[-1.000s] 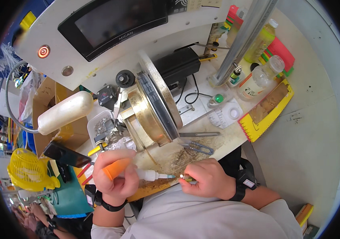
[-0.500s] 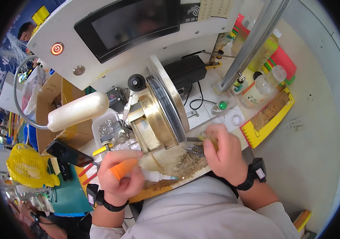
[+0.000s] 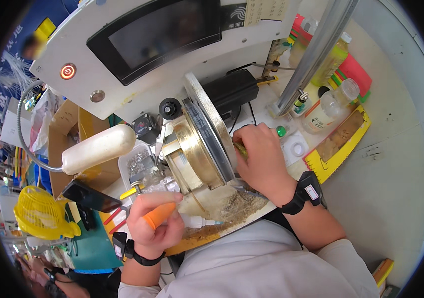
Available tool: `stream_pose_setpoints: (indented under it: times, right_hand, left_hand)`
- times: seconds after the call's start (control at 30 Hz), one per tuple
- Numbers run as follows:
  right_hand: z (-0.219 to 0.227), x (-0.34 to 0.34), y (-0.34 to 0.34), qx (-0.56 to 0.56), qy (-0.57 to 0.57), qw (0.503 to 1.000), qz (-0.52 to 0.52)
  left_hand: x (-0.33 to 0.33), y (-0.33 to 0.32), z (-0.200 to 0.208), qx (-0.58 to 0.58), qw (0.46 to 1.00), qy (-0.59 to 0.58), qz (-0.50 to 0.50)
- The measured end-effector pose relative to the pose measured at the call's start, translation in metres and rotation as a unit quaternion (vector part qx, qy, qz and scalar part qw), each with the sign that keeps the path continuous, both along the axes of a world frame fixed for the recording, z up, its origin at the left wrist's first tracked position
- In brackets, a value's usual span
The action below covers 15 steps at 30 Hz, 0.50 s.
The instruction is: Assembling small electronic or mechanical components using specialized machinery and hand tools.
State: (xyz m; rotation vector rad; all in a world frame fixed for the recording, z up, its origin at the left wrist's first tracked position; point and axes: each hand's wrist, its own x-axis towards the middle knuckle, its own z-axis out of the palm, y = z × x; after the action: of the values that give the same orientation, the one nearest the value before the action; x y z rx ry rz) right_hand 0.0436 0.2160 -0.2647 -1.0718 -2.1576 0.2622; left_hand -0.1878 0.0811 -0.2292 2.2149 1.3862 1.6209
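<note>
My left hand (image 3: 153, 224) is closed, fingers curled round an orange tapered piece (image 3: 158, 215) with a rounded end; its exact kind is unclear. A white nozzle tube (image 3: 195, 221) with a bluish tip extends beside these fingers; whether they grip it too is hidden. My right hand (image 3: 262, 161) pinches a small yellow-green thing (image 3: 241, 149), mostly covered by the fingers, at the edge of the round metal plate (image 3: 211, 116). Left of that plate sits a brass-coloured drum (image 3: 195, 149) with a dark ring. A grey metal tool (image 3: 248, 191) lies below my right hand, partly hidden.
Above stands a white machine panel with a dark screen (image 3: 165, 39). A pale padded cylinder (image 3: 97, 148) on a bent tube, a phone (image 3: 90, 195) and a yellow fan (image 3: 43, 213) are left. Bottles (image 3: 324, 113) and a yellow-edged board (image 3: 341, 141) stand right. Another person's hand shows lower left.
My right hand has moved up and slightly left with the small yellow-green thing, to the round plate's edge. My left hand keeps its closed grip, almost in place.
</note>
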Motion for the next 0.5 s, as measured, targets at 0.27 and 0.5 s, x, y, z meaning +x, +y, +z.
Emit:
stream_pose_setpoints:
  times: [0.27, 0.5]
  right_hand:
    - [-0.0044, -0.0004, 0.0008, 0.030, 0.001, 0.999, -0.041]
    - [-0.0056, -0.0012, -0.0003, 0.057, -0.014, 0.995, -0.080]
  left_hand:
    - [-0.0029, 0.0011, -0.0010, -0.004, 0.999, 0.041, -0.031]
    - [0.0025, 0.0014, -0.0033, 0.008, 1.000, -0.017, 0.000]
